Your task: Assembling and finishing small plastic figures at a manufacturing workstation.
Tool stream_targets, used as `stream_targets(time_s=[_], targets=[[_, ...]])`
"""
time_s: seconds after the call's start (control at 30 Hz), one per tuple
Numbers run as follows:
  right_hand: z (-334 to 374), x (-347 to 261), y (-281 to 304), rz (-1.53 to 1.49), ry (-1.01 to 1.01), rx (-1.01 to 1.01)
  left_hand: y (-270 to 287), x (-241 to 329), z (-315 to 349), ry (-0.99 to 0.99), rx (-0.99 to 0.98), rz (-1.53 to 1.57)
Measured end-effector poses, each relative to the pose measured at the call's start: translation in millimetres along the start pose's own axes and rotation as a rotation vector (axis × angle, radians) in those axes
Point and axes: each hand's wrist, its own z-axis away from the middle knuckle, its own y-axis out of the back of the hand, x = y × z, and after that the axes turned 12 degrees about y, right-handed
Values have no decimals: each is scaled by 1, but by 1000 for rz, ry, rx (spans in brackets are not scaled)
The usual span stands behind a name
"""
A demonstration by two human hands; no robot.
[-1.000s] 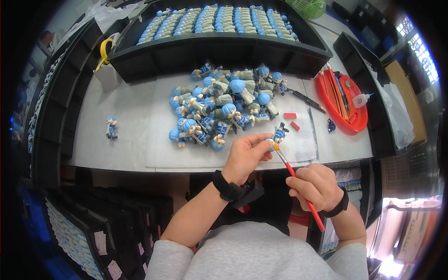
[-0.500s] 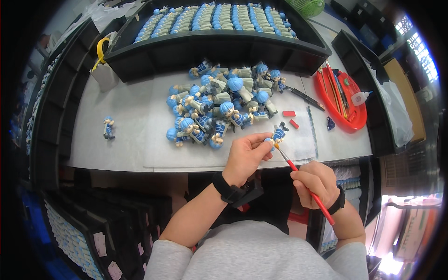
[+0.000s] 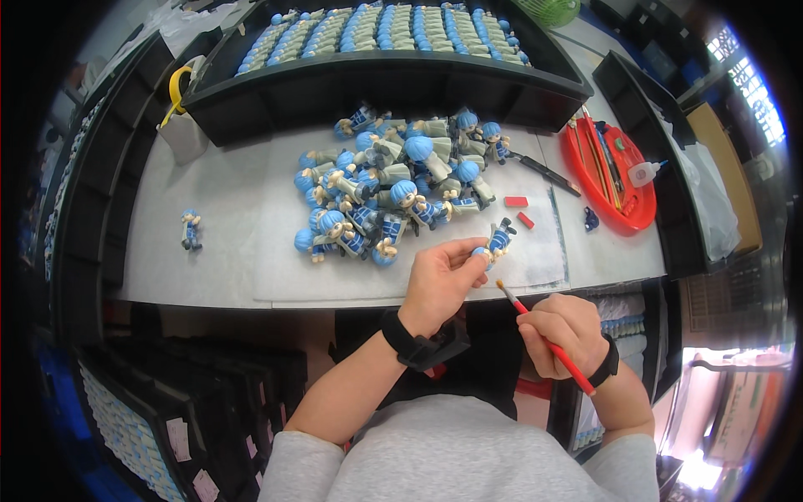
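My left hand (image 3: 446, 278) pinches a small blue-haired figurine (image 3: 499, 238) by its head, just above the table's near edge; its blue-clad body and dark feet point up and away. In my right hand (image 3: 562, 335) is a red-handled paintbrush (image 3: 571, 366), its bristle tip a short way below the figurine's head and apart from it. Beyond my left hand lies a heap of similar figurines (image 3: 406, 195), tumbled over one another. A single figurine (image 3: 191, 229) lies by itself at the left.
Rows of figurines fill a black crate (image 3: 376, 90) at the back. A red tray (image 3: 623, 219) with brushes and a small bottle (image 3: 642, 174) sits at right. Two red blocks (image 3: 516, 202), a black pen-like tool (image 3: 544, 173) and a grey cup (image 3: 181, 138) with yellow tape stand around.
The brush tip has drawn back from the figurine's head, down and slightly right. My left hand and the figurine stay nearly in place.
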Motion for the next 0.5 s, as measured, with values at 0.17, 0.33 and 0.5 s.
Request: stream_targets(time_s=[0.17, 0.33, 0.5], targets=[[-6, -5, 3, -31, -36, 29, 0, 0, 0, 2, -8, 18], [-2, 0, -6, 39, -3, 21, 0, -1, 0, -11, -6, 20], [-6, -4, 0, -8, -46, 35, -2, -4, -1, -41, -11, 5]])
